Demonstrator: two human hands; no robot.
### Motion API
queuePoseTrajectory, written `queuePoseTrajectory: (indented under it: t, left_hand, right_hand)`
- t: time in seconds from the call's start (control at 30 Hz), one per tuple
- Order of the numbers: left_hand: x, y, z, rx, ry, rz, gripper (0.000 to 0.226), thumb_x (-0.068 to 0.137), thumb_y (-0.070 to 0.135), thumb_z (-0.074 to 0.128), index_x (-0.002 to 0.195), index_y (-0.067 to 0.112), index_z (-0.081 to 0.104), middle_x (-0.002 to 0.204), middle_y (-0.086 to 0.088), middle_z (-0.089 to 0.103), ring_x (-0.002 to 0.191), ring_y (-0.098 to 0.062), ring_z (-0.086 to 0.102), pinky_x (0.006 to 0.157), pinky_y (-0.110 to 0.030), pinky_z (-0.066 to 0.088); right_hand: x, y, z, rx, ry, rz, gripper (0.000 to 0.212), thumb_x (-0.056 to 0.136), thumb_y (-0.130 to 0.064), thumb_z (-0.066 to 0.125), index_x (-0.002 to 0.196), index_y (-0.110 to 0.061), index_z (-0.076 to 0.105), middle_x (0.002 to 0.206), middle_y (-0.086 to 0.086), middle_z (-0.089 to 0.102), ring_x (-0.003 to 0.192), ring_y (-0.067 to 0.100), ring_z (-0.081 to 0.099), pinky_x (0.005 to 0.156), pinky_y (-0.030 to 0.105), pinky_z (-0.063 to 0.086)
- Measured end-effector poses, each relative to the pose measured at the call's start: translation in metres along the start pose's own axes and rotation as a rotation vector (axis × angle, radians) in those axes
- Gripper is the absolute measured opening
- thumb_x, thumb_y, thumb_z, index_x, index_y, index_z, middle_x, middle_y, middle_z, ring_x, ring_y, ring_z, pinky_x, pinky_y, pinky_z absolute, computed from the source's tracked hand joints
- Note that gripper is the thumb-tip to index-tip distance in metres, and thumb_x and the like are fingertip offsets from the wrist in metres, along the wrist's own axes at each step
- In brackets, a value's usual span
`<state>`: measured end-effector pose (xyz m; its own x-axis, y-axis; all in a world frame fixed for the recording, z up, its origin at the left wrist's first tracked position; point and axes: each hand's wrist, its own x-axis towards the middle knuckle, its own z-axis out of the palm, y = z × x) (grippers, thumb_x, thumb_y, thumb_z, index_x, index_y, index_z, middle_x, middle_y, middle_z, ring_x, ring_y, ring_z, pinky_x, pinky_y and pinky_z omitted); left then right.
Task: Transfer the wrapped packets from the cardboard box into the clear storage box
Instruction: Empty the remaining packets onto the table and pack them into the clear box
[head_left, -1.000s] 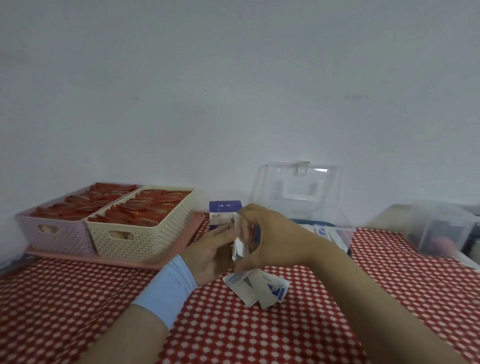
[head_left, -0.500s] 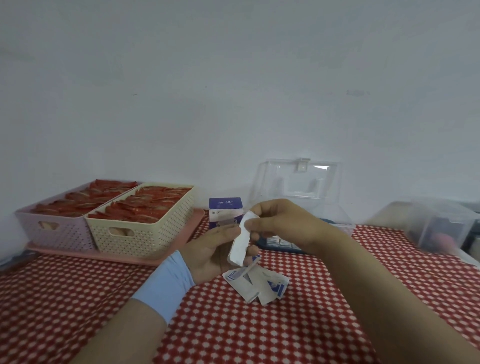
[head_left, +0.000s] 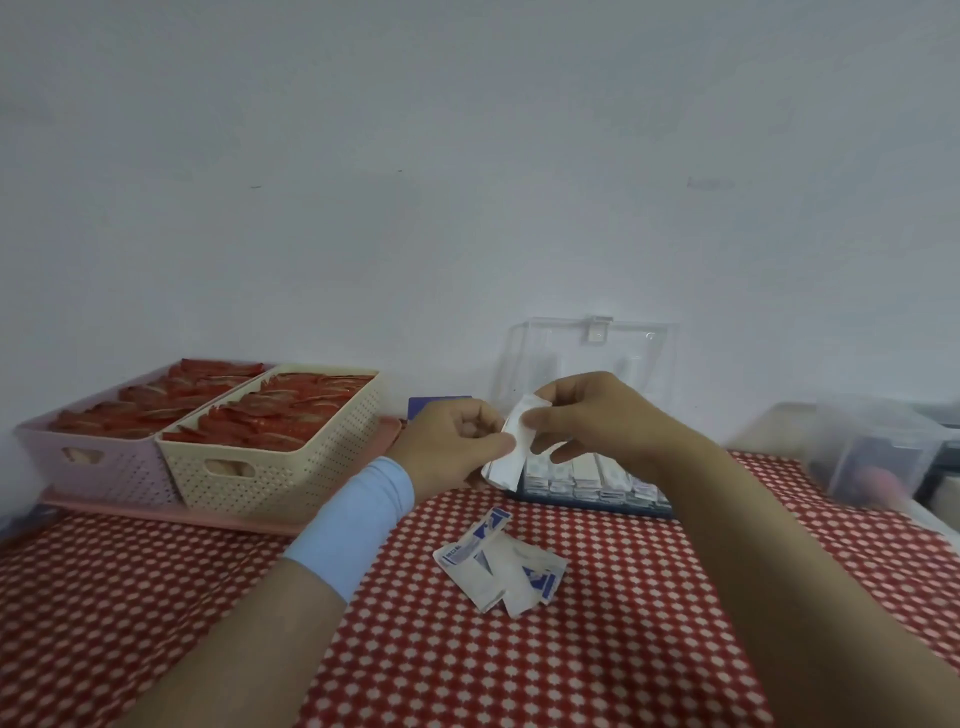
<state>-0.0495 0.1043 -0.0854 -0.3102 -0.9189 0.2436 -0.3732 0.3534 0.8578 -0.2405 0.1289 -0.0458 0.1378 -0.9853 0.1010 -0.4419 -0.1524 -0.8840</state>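
Head view, nearest first: the red checked tablecloth (head_left: 519, 675) runs under both your forearms, and the small heap of loose packets (head_left: 501, 564) lies on it where it lay half a second ago. Above that heap your left hand (head_left: 452, 447), with its pale blue wristband (head_left: 353, 525), has changed: its fingers were stretched out beside the white packet (head_left: 511, 452), and now they are curled in, thumb and forefinger pinching the packet's lower left edge. Your right hand (head_left: 597, 421) still pinches the packet's upper end between thumb and forefinger, its other fingers loosely spread. The packet hangs tilted between the two hands, off the cloth, just in front of the clear storage box (head_left: 592, 499). Rows of packets standing in that box now show below your right hand, and its lid (head_left: 571, 358) stands open against the wall. Your left hand now hides most of the cardboard box (head_left: 436, 404). Farther left, the cream basket (head_left: 270, 467) and lilac basket (head_left: 98, 467) sit side by side, unmoved.
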Motion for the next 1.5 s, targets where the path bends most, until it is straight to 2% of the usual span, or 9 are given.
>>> queuePoseTrajectory:
  t: [0.1,0.17,0.33,0.4,0.6,0.8,1.1,1.3,1.5]
  left_hand:
    - [0.024,0.018,0.004,0.010,-0.029,0.047,0.004,0.089,0.012,0.070,0.086,0.012,0.068,0.065,0.005,0.070,0.052,-0.010,0.063,0.051,-0.023,0.053]
    - [0.041,0.027,0.008,0.024,-0.052,0.043,0.007,0.092,0.017,0.068,0.088,0.011,0.067,0.069,-0.001,0.072,0.051,-0.012,0.065,0.052,-0.025,0.053]
    - [0.085,0.029,0.016,0.503,-0.150,0.063,0.022,0.092,0.039,0.061,0.085,0.019,0.066,0.085,0.003,0.069,0.079,-0.017,0.064,0.079,-0.032,0.052]
    - [0.097,0.024,0.018,0.570,-0.184,0.046,0.025,0.093,0.042,0.058,0.088,0.019,0.066,0.092,0.002,0.067,0.088,-0.019,0.062,0.084,-0.034,0.051]
    - [0.116,0.017,0.032,0.646,-0.317,0.154,0.024,0.093,0.023,0.056,0.108,0.018,0.074,0.114,0.002,0.066,0.102,-0.016,0.058,0.091,-0.028,0.045]
    - [0.114,0.012,0.046,0.815,-0.520,0.180,0.044,0.084,0.042,0.047,0.111,0.023,0.076,0.117,0.002,0.068,0.104,-0.021,0.061,0.096,-0.035,0.048]
    - [0.113,0.011,0.054,0.833,-0.532,0.194,0.052,0.075,0.048,0.040,0.108,0.028,0.074,0.102,0.003,0.068,0.095,-0.021,0.061,0.091,-0.040,0.051]
    - [0.116,0.016,0.063,0.896,-0.612,0.144,0.053,0.078,0.050,0.040,0.114,0.028,0.072,0.102,0.002,0.065,0.094,-0.023,0.060,0.087,-0.039,0.051]
    - [0.116,0.015,0.070,0.883,-0.685,0.053,0.049,0.086,0.049,0.045,0.123,0.027,0.069,0.122,-0.001,0.067,0.105,-0.024,0.061,0.096,-0.042,0.050]
  right_hand:
    - [0.013,-0.011,-0.026,-0.114,0.024,0.003,0.008,0.091,-0.013,0.071,0.097,-0.008,0.073,0.085,0.007,0.078,0.080,0.018,0.076,0.069,0.028,0.062]
    - [0.026,-0.015,-0.043,-0.181,0.072,0.005,0.007,0.090,-0.015,0.072,0.095,-0.010,0.074,0.081,0.002,0.077,0.075,0.014,0.075,0.062,0.024,0.059]
    - [0.063,0.001,-0.070,-0.267,0.183,0.064,0.004,0.091,-0.014,0.069,0.090,-0.011,0.070,0.084,0.003,0.074,0.066,0.013,0.071,0.052,0.024,0.049]
    - [0.076,0.013,-0.070,-0.356,0.152,0.090,0.005,0.091,-0.014,0.068,0.091,-0.010,0.071,0.081,0.005,0.073,0.065,0.013,0.070,0.050,0.023,0.047]
    - [0.099,0.039,-0.074,-0.493,-0.005,0.176,0.007,0.090,-0.013,0.069,0.090,-0.010,0.074,0.077,0.001,0.073,0.058,0.011,0.066,0.046,0.022,0.039]
    - [0.105,0.055,-0.073,-0.630,-0.167,0.263,0.015,0.086,-0.018,0.070,0.100,-0.014,0.076,0.081,-0.001,0.075,0.058,0.009,0.065,0.049,0.023,0.042]
    - [0.107,0.073,-0.058,-0.723,-0.185,0.307,0.018,0.087,-0.034,0.070,0.084,-0.018,0.078,0.074,0.004,0.075,0.055,0.012,0.059,0.054,0.023,0.045]
    - [0.105,0.071,-0.053,-0.809,-0.184,0.313,0.028,0.091,-0.028,0.063,0.096,-0.004,0.077,0.074,0.008,0.072,0.056,0.011,0.059,0.059,0.021,0.048]
    - [0.107,0.071,-0.051,-0.985,-0.114,0.309,0.019,0.085,-0.026,0.076,0.087,-0.007,0.073,0.069,0.002,0.071,0.060,0.012,0.063,0.071,0.025,0.058]
